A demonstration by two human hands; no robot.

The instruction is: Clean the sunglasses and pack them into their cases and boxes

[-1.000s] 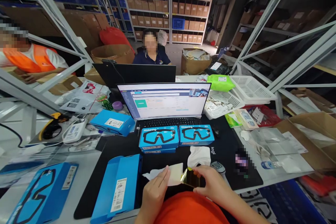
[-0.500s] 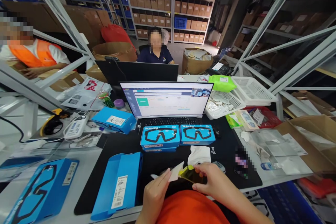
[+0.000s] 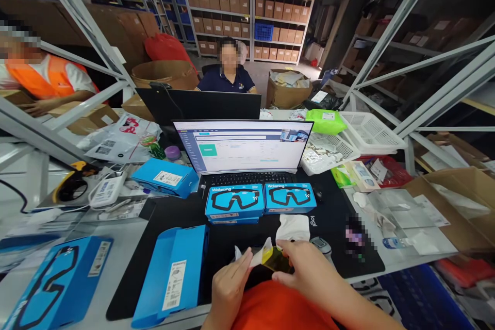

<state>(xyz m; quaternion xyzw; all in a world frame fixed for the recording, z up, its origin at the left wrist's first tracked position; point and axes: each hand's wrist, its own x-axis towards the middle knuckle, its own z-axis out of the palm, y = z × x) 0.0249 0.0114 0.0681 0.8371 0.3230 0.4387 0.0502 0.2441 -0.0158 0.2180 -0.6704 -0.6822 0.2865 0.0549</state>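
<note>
My left hand [image 3: 231, 281] is closed on a white paper-like wrapper [image 3: 257, 258], low in front of my orange top. A transparent yellow lens [image 3: 277, 260] sits with its left end against the wrapper; whether it is inside cannot be told. My right hand [image 3: 307, 268] is closed on the lens's right end, its thumb below. Beyond the hands lies a white cloth [image 3: 293, 228]. Left of them rests a blue box [image 3: 185, 263] with its flap raised. Behind stand two blue boxes with glasses printed on them, the left box [image 3: 234, 201] and the right box [image 3: 290, 198].
A laptop [image 3: 242, 149] stands behind the boxes on a black desk mat [image 3: 135, 278]. Another blue box [image 3: 62, 283] is at the near left. White baskets [image 3: 371, 131] and an open carton [image 3: 460, 191] are on the right. A person [image 3: 228, 72] sits opposite.
My right hand has moved slightly left and turned over the yellow lens, covering more of it. The wrapper and lens have tilted, and the wrapper's edge now overlaps the lens's left end.
</note>
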